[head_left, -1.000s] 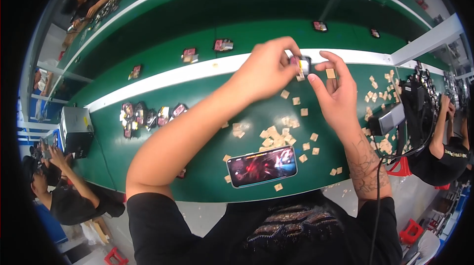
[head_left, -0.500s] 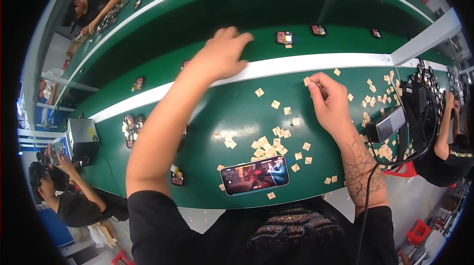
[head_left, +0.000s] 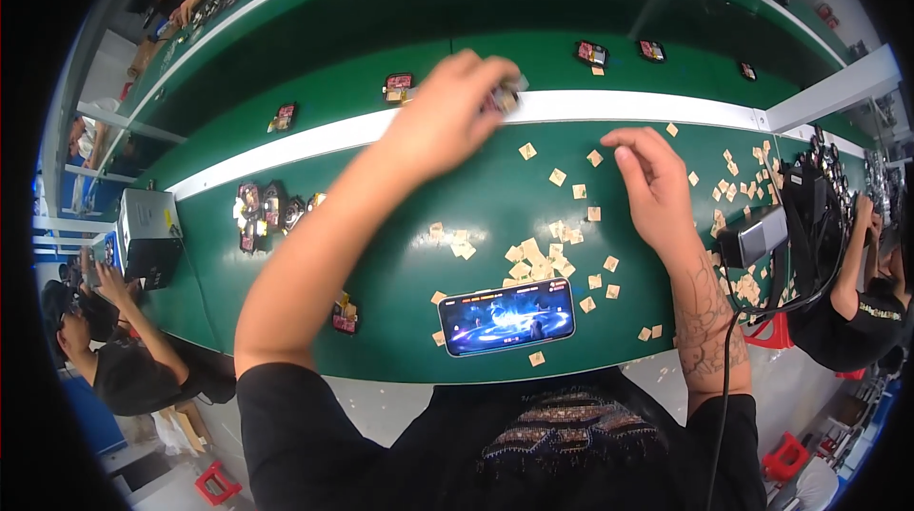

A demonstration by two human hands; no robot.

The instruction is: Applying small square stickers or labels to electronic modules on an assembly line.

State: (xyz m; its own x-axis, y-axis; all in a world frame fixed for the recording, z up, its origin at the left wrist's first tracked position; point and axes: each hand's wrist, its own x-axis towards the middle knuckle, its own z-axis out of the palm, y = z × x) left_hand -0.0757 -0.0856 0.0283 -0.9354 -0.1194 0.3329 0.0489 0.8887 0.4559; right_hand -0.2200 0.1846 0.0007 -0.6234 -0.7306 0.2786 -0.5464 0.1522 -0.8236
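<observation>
My left hand is stretched over the white rail and closed around a small dark device, blurred by motion. My right hand hovers over the green table, thumb and index finger slightly apart with nothing seen between them. Just left of those fingertips lies a small square cream tag. More cream tags are heaped and scattered in the middle of the table. Below that heap rests a phone with its screen lit.
Beyond the white rail, small devices lie spaced along a green strip. More devices cluster on the table's left. At right are a grey box, black cables and more tags. Other people work at both sides.
My left hand, empty and spread before, now holds a small device. My right hand has let go of a cream tag, which lies beside its fingertips. The view has shifted slightly.
</observation>
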